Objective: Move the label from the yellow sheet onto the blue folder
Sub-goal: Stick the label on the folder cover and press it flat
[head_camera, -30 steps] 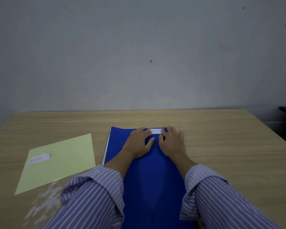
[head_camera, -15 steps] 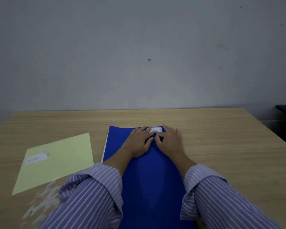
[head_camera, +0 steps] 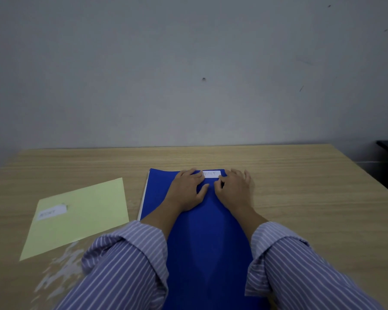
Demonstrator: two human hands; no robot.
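Grey wall, bare but for a small dark spot and a few marks, behind a light wood-grain table.

Head view, one only.

Blue folder: flat on the table at centre, long axis running from 6 o'clock toward 12 o'clock, a pale edge showing along its left side.

White label: lies on the folder at its far end, 12 o'clock, handwriting on it too faint to read surely.

Left hand: palm down, fingers spread flat on the folder, fingertips at the label's left end; holds nothing.

Right hand: palm down, flat, fingers reaching past the folder's far right corner, thumb just below the label's right end; holds nothing.

Striped sleeves: both forearms, cuffs rolled back.

Yellow sheet: on the table at 9 o'clock of the folder, just beside it and turned askew. A second white label sits near its far left corner.

Pale scuffed patch: table surface at 7 o'clock, below the sheet.
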